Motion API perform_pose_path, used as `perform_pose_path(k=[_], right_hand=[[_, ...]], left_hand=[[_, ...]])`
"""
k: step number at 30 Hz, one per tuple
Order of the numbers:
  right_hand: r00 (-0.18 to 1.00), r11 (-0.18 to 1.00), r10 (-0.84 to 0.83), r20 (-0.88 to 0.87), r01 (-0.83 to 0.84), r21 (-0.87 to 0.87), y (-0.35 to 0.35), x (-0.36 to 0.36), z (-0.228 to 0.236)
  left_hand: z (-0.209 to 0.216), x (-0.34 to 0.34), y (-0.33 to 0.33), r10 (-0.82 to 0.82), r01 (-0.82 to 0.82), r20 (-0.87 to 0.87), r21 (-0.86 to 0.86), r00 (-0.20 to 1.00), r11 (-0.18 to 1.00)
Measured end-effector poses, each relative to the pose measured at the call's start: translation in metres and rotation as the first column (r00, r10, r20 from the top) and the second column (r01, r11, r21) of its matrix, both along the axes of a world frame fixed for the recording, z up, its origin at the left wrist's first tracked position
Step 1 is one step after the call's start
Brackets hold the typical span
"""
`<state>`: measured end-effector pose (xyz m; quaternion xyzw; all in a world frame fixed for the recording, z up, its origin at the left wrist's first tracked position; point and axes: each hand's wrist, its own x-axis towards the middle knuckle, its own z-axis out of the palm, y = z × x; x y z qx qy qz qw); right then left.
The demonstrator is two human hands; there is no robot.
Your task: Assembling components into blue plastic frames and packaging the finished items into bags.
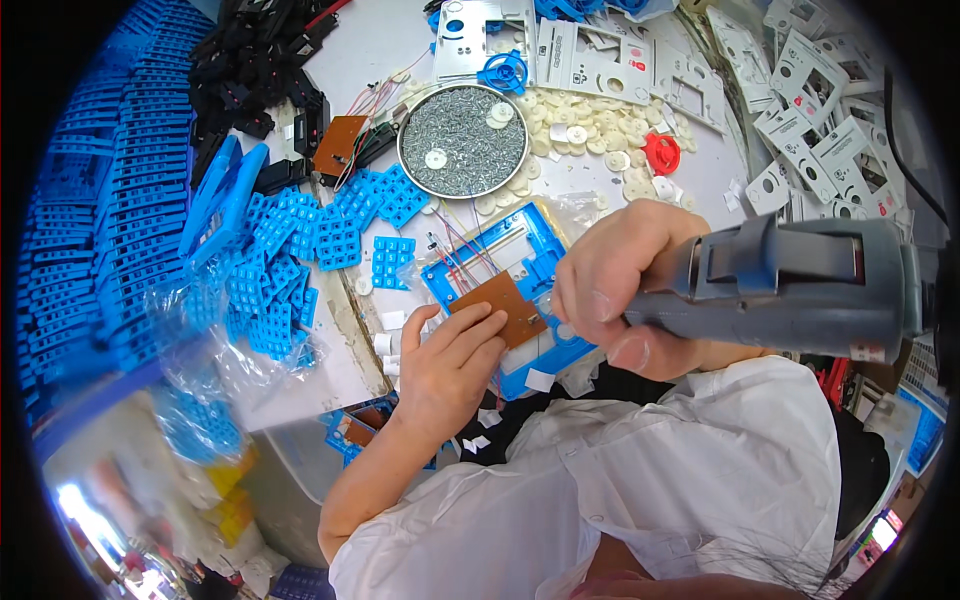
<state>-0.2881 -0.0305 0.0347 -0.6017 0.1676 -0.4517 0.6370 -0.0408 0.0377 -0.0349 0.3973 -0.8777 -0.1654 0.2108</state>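
Note:
My right hand (635, 285) is wrapped round a dark grey electric screwdriver (790, 285), its front end pointing left over the work. The tip is hidden by my fingers. My left hand (450, 365) lies with outstretched fingers on a brown circuit board (500, 315), pressing on its top. That board sits in an open blue plastic housing (545, 245), and thin red, white and dark wires run out from it toward the upper left. A small white paper piece (540, 380) rests at the housing's near edge.
A round tray of screws (465, 140) stands beyond the housing. White plastic discs (570, 115) are heaped beside it, with a red ring (661, 154). Blue button pads (335, 230) and stacked blue parts (110, 200) fill the left. Printed white panels (820, 130) pile up at the right.

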Motion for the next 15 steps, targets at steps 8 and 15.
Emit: perform_pose_path(k=[8, 15], right_hand=[[0.989, 0.999, 0.022, 0.146, -0.026, 0.022, 0.019, 0.034, -0.027], [0.990, 0.998, 0.039, 0.134, -0.044, 0.034, 0.025, 0.044, -0.032]], left_hand=[[-0.011, 0.012, -0.002, 0.014, -0.012, -0.079, 0.033, 0.997, 0.999], [-0.019, 0.005, 0.003, 0.046, -0.046, -0.106, 0.000, 0.993, 0.999]])
